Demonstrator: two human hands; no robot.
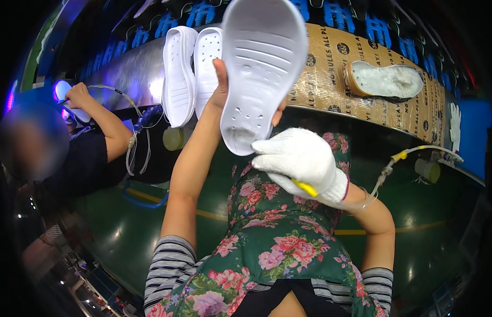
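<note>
A pale white shoe sole (259,74) with cross ridges and small holes is held up by my bare left hand (219,90), thumb along its left edge and fingertips showing at the right edge. My right hand (299,158), in a white knit glove, is closed at the sole's lower end, fingertips at its rim. A yellow piece (305,187) sticks out from the glove, and a clear hose (370,198) runs past the wrist. The tip of whatever this hand grips is hidden. Behind the held sole, more white soles (180,74) stand in a stack, with another sole (208,53) beside them.
Printed brown cardboard (325,79) covers part of the bench, bearing a sole-shaped piece (386,82) coated in white residue. A white glove (455,127) hangs at right. Blue racks (338,16) line the back. Another person's arm (106,119) works at left near hoses (132,153).
</note>
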